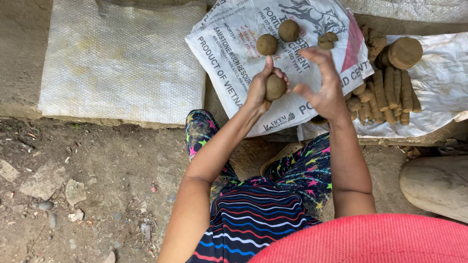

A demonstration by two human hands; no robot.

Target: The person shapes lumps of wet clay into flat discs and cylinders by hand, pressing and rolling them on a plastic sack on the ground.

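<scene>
The fingers (267, 65) of the left hand (261, 87) curl around a brown clay ball (275, 87), thumb raised at its far side, cupping it above a printed woven sack (229, 53). The right hand (324, 85) hangs just right of the ball with its fingers spread and empty, palm turned toward it and not touching.

Two finished clay balls (278, 37) lie on the sack beyond, with a small rough lump (327, 40) to their right. Farther right, on a white sheet (438, 83), lie rolled clay sticks (390, 95) and a larger clay mass (404, 52).

The ball looks to be mid-shaping. Rounding it would call for the right palm to close over it.
</scene>
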